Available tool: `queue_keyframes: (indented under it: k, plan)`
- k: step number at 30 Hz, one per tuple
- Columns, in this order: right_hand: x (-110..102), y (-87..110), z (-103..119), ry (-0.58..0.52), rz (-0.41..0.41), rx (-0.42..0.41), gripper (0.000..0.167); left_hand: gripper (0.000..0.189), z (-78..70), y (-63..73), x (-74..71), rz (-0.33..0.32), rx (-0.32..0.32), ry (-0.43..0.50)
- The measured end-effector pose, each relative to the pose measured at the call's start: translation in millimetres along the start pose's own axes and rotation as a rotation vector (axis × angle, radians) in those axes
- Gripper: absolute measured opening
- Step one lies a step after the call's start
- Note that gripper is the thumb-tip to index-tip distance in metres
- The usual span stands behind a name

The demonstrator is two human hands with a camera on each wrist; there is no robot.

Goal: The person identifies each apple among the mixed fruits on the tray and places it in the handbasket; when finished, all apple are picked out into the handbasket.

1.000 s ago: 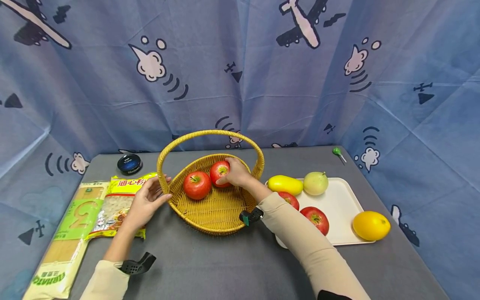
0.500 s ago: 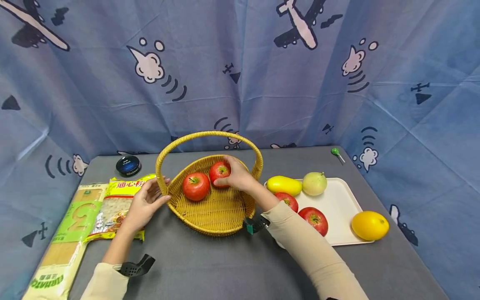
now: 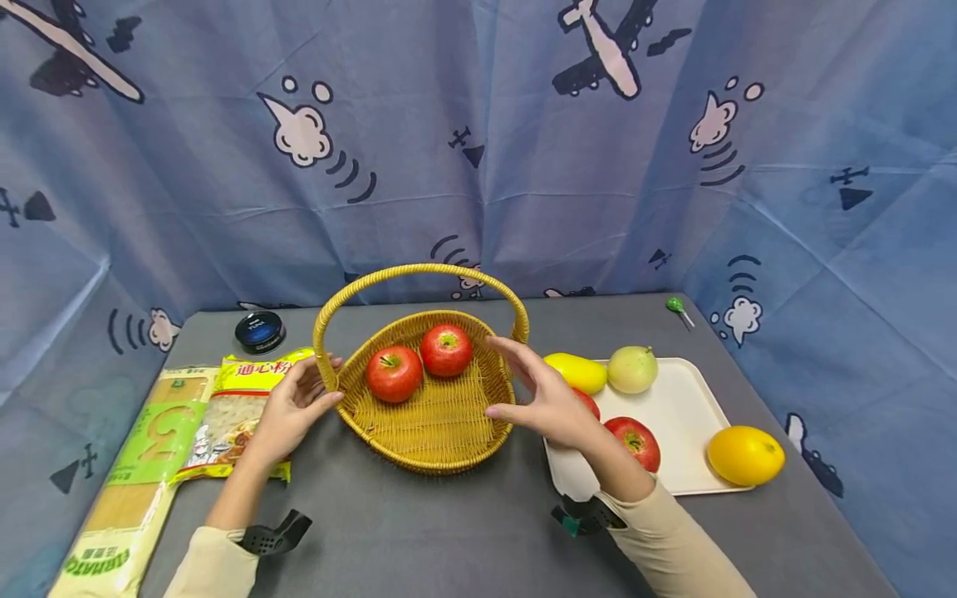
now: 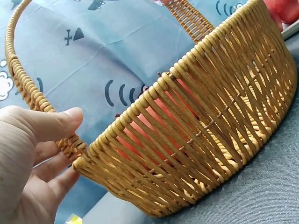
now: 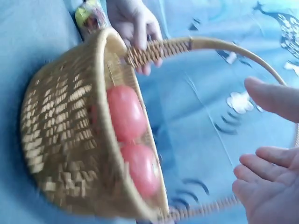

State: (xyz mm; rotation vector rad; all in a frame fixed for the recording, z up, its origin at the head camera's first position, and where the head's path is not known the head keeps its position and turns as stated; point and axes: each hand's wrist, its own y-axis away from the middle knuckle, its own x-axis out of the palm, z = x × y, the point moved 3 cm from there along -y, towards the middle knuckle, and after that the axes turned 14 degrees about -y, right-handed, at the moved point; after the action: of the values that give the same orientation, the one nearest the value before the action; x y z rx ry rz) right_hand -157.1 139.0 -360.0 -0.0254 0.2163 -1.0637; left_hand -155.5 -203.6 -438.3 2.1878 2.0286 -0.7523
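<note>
A yellow wicker basket (image 3: 429, 444) with a tall arched handle stands mid-table, two red apples (image 3: 394, 374) side by side in its back half. At the basket's left end my left hand (image 3: 292, 407) holds the foot of the handle (image 4: 70, 142), thumb on the near side and fingers behind. My right hand (image 3: 549, 399) hovers by the basket's right rim with thumb and fingers spread apart, nothing between them. In the right wrist view the right palm (image 5: 273, 186) shows bare beside the arch of the handle.
Right of the basket, a white tray (image 3: 688, 399) bears a yellow mango (image 3: 576, 372), a pale green round fruit (image 3: 632, 370), more red apples (image 3: 635, 443) and a lemon (image 3: 745, 455). On the left lie a pasta bag (image 3: 232, 415), a noodle pack (image 3: 153, 457) and a tuna tin (image 3: 259, 332). A green lollipop (image 3: 675, 306) lies far right.
My right hand has let go of the second apple, leaving it in the basket, and has drawn back to the right past the rim. The left hand stays on the handle.
</note>
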Motion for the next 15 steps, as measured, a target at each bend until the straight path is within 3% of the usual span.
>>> queue_keyframes:
  k: [8,15]
  plan:
    - [-53,67.0,-10,0.084,-0.13,-0.024,0.08,0.048,-1.8,-1.3,1.3,-0.005,0.008,-0.007]
    - [-91,116.2,-25,0.125,-0.247,0.013,0.077,0.048,-1.5,-0.4,0.6,-0.011,0.009,-0.005]
